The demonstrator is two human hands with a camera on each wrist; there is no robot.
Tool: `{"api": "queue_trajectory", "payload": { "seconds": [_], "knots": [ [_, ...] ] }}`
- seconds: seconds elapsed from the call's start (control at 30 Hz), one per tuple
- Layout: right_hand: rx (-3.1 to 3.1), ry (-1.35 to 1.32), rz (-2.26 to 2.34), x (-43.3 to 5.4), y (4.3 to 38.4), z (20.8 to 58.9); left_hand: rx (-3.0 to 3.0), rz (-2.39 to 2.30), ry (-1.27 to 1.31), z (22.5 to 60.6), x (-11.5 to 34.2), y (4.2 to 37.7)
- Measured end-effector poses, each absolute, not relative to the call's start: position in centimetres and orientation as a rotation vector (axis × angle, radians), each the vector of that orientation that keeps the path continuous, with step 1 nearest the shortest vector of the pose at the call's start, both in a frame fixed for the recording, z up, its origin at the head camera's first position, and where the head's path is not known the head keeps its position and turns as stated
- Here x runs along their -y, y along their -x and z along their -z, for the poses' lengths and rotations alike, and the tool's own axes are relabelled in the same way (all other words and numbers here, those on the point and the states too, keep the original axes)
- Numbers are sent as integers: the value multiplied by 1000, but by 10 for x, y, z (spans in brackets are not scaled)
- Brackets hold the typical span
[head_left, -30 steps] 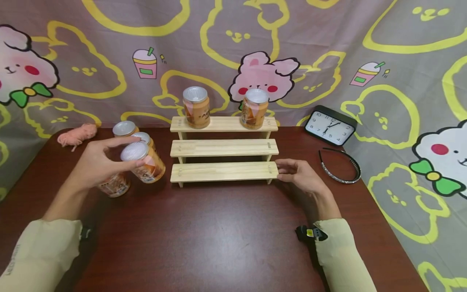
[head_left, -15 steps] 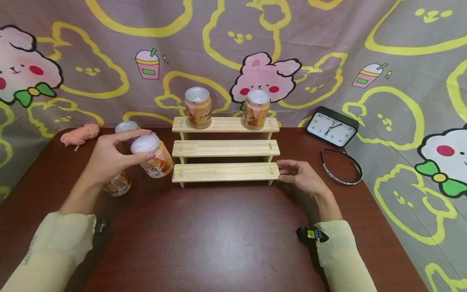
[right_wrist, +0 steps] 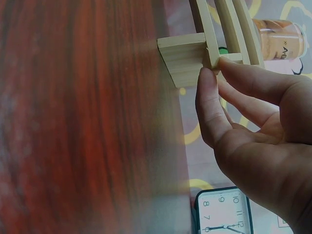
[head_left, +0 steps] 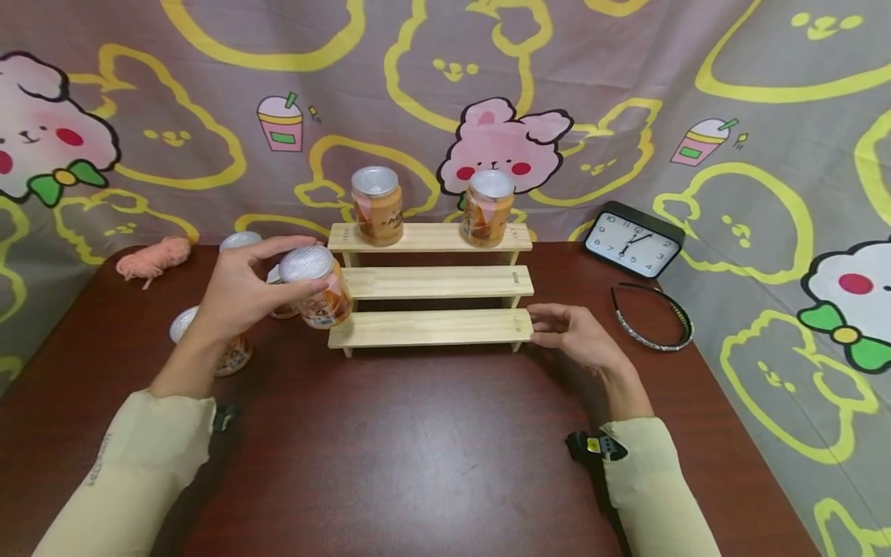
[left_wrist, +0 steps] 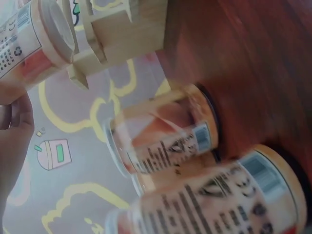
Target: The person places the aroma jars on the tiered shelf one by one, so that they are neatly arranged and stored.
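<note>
My left hand (head_left: 244,290) grips an orange-labelled can (head_left: 326,298) with a silvery ribbed lid, thumb on the near side and fingers behind. The can is held tilted, in front of the left ends of the lower tiers of a three-tier wooden display rack (head_left: 431,329). In the right wrist view, my right hand (right_wrist: 258,122) pinches the end of the rack's lowest tier between thumb and finger. Two like cans stand on the top tier, a left can (head_left: 378,213) and a right can (head_left: 489,213). More cans stand left, including a front can (head_left: 235,357), partly hidden by my left arm.
A bundle of pink yarn (head_left: 155,259) lies at the table's back left. A black-framed clock (head_left: 632,241) and a headband (head_left: 654,340) are on the right. Patterned cloth (head_left: 223,100) hangs behind the dark wood table (head_left: 431,449).
My left hand has carried the can right and slightly up, from beside the other cans to the left end of the rack. My right hand stays at the rack's right end.
</note>
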State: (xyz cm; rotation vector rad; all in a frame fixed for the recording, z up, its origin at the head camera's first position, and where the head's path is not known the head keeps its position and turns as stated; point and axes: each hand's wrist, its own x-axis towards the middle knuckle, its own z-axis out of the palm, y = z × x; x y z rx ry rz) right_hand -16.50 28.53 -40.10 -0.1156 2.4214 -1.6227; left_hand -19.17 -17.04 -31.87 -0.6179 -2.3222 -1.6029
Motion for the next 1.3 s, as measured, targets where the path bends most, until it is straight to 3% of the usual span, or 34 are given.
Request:
{"api": "queue_trajectory", "payload": {
  "seconds": [0.27, 1.3],
  "knots": [
    [-2419, 135, 1630, -285, 165, 401, 2417, 1583, 563, 315, 153, 192],
    [-2422, 150, 1628, -287, 166, 401, 2271, 1608, 914, 316, 79, 217]
  ]
}}
